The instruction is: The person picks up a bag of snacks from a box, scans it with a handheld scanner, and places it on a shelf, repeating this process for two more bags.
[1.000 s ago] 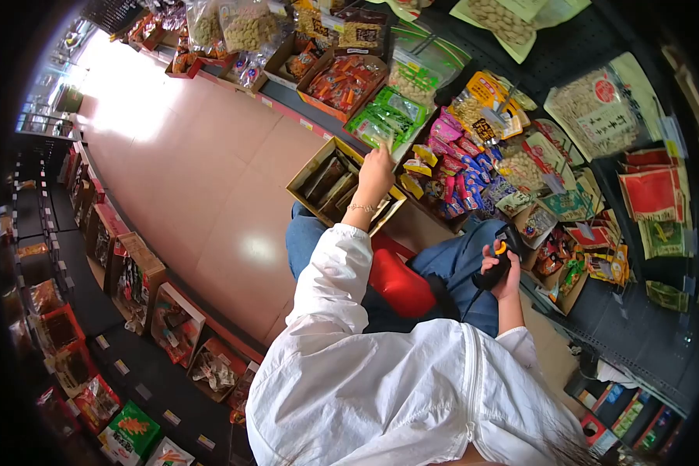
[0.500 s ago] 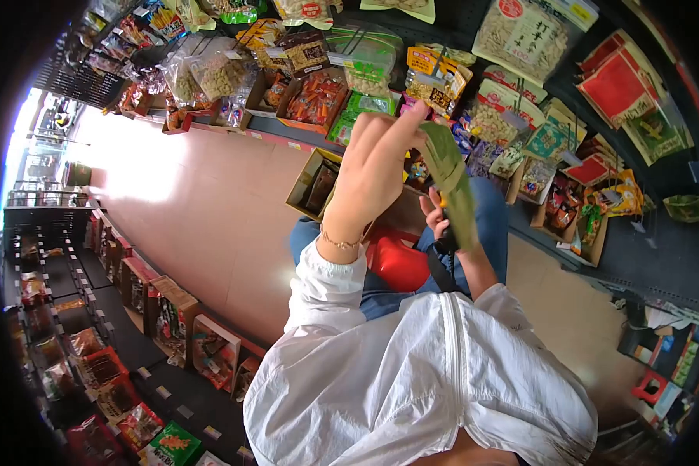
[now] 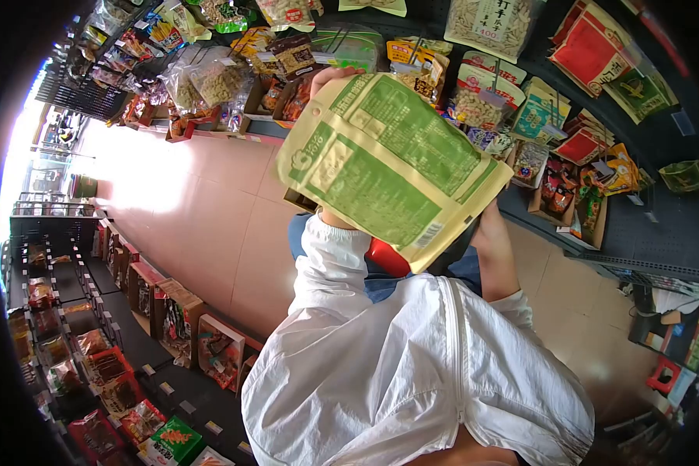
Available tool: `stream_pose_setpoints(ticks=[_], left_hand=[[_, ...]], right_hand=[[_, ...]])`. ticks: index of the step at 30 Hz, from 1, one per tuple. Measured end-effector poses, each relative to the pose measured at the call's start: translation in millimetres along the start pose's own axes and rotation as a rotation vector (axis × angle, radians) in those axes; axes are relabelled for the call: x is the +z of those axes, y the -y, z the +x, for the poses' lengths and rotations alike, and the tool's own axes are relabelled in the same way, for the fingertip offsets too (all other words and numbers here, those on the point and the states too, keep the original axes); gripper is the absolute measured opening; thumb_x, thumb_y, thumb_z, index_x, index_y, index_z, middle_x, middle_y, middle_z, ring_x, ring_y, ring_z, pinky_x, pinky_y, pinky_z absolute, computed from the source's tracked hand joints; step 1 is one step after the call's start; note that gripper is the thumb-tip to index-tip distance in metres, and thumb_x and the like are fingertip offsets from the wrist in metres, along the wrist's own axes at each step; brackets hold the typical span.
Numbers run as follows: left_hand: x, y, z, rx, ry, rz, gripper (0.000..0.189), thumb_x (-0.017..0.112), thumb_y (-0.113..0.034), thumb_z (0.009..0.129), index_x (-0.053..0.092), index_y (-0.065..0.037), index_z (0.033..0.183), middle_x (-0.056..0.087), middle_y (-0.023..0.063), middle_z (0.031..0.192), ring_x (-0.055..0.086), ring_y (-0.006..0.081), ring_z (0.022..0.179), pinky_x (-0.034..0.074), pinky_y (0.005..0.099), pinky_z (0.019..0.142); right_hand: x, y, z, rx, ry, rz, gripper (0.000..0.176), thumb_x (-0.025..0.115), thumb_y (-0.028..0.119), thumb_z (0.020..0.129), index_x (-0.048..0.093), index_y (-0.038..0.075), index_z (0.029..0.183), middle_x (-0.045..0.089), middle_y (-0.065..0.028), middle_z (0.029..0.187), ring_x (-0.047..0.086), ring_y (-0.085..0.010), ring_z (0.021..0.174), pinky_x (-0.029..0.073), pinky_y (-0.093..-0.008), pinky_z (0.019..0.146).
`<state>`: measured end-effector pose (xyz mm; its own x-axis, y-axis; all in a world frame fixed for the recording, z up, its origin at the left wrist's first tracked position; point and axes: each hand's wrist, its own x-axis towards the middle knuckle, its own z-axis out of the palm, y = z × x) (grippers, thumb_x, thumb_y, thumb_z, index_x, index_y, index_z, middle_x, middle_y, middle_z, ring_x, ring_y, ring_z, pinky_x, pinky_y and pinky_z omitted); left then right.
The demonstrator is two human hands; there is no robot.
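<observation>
A large flat green-and-cream snack packet (image 3: 388,167) fills the middle of the head view, its printed back facing me. My left hand (image 3: 330,75) grips it at its upper left edge; only the fingertips show above the packet, and my white sleeve (image 3: 330,260) rises up to it. My right forearm (image 3: 499,252) reaches up to the packet's lower right corner. The right hand itself is hidden behind the packet, so I cannot see what it holds.
Shelves of hanging and boxed snack bags (image 3: 520,116) stand close in front of me and to the right. A red stool (image 3: 386,259) shows under my legs. A tiled aisle floor (image 3: 194,202) runs left, bordered by a low shelf of snack boxes (image 3: 163,311).
My left hand pulled the green packet off the shelf, raised it toward my face and turned it from edge-on to flat. My right hand with its black handheld device went behind the packet.
</observation>
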<state>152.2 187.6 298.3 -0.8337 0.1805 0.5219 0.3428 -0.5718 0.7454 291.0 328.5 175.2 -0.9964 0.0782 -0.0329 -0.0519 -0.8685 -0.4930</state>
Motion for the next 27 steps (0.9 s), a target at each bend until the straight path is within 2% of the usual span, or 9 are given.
stream_pose_setpoints(ticks=[1,7,10,11,14,15,17,21,27], left_hand=[[-0.4,4.5,-1.2,0.0,0.002,-0.008,0.04,0.054,-0.027,0.08,0.037,-0.007,0.111,0.046,0.0054,0.102,0.046,0.0127,0.097,0.038,0.0269,0.086],[-12.1,8.5,-8.8,-0.157,0.413,-0.807,0.044,0.044,-0.029,0.085,0.031,-0.011,0.122,0.041,0.0058,0.117,0.038,0.0151,0.111,0.032,0.031,0.094],[-19.8,2.7,-26.0,-0.168,0.367,-0.821,0.044,0.043,-0.03,0.086,0.03,-0.012,0.123,0.039,0.0055,0.118,0.037,0.0153,0.112,0.031,0.0314,0.095],[-23.4,7.2,-19.9,-0.172,0.35,-0.83,0.044,0.042,-0.03,0.086,0.029,-0.012,0.124,0.039,0.0054,0.119,0.037,0.0155,0.112,0.031,0.0316,0.095],[-30.6,10.6,-16.3,-0.164,0.3,-0.847,0.045,0.041,-0.031,0.086,0.027,-0.013,0.125,0.037,0.005,0.121,0.035,0.0158,0.114,0.03,0.0321,0.096],[-29.7,12.4,-18.8,-0.159,0.284,-0.848,0.045,0.04,-0.031,0.086,0.027,-0.013,0.125,0.036,0.0049,0.122,0.034,0.0159,0.114,0.029,0.0323,0.097],[-42.7,-0.4,-35.0,-0.15,0.252,-0.85,0.045,0.039,-0.031,0.087,0.025,-0.014,0.126,0.035,0.0046,0.124,0.033,0.0162,0.115,0.028,0.0327,0.097],[-43.6,14.4,-27.9,-0.155,0.191,-0.857,0.046,0.036,-0.032,0.088,0.023,-0.015,0.128,0.032,0.0041,0.127,0.031,0.0166,0.118,0.027,0.0334,0.098],[-52.4,26.9,-25.0,-0.161,0.123,-0.9,0.048,0.033,-0.034,0.089,0.02,-0.017,0.131,0.029,0.0033,0.131,0.027,0.0174,0.121,0.024,0.0345,0.1]], right_hand=[[2.4,1.9,-4.4,-0.005,-0.003,-0.006,0.055,0.059,0.035,0.076,0.039,0.007,0.119,0.05,-0.0079,0.112,0.05,-0.0207,0.102,0.044,-0.0368,0.083],[27.1,3.3,-13.9,-0.081,-0.077,-0.048,0.045,0.058,0.023,0.079,0.041,0.003,0.115,0.052,-0.01,0.108,0.054,-0.0195,0.095,0.047,-0.0338,0.079],[38.3,5.7,-13.0,-0.07,-0.21,-0.126,0.037,0.053,0.022,0.081,0.044,0.002,0.111,0.055,-0.0107,0.1,0.057,-0.0188,0.085,0.048,-0.0307,0.07],[42.9,8.0,-11.9,-0.059,-0.209,-0.128,0.037,0.053,0.022,0.081,0.044,0.002,0.111,0.055,-0.0107,0.1,0.057,-0.0188,0.085,0.048,-0.0307,0.07],[51.4,13.8,-6.9,-0.139,-0.076,-0.179,0.036,0.048,0.02,0.078,0.045,-0.002,0.106,0.054,-0.0105,0.086,0.054,-0.0169,0.065,0.044,-0.0262,0.057],[48.9,21.5,-7.3,-0.125,-0.063,-0.178,0.036,0.048,0.02,0.078,0.045,-0.002,0.106,0.054,-0.0105,0.086,0.054,-0.0169,0.065,0.044,-0.0262,0.057],[61.6,29.0,-15.8,-0.195,0.12,-0.573,0.037,0.05,0.02,0.076,0.046,-0.002,0.106,0.054,-0.0109,0.089,0.056,-0.0173,0.063,0.045,-0.0284,0.059],[81.5,16.0,-27.4,0.087,0.201,-0.684,0.03,0.055,0.003,0.074,0.049,-0.002,0.102,0.056,-0.0086,0.085,0.057,-0.0152,0.066,0.047,-0.0285,0.061],[86.4,6.0,-30.1,0.179,0.134,-0.784,0.03,0.057,-0.003,0.072,0.05,0.0,0.101,0.057,-0.0057,0.08,0.056,-0.0114,0.067,0.047,-0.0248,0.061]])
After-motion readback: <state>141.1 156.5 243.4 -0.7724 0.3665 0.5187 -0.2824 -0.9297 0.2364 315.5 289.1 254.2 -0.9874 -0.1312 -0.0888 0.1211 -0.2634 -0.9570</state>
